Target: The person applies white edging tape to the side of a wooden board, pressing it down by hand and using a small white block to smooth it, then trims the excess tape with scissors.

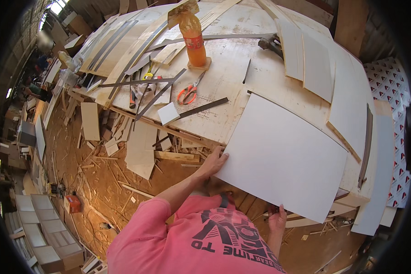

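A large white board lies on the workbench, its near edge sticking out past the bench toward me. My left hand grips the board's left edge, thumb on top and fingers largely hidden beneath. At the near edge, my right hand holds the same board from below, the thumb showing against its rim. Just left of the board lie a dark edging strip, a small white square piece and scissors with orange handles. A thin dark pencil-like stick rests beyond its far left corner.
An orange plastic bottle stands on the bench with a wooden piece on top. A hammer-like tool lies farther back. Long white boards are stacked at right. Wood offcuts litter the floor at left, near stacked drawer-like boxes.
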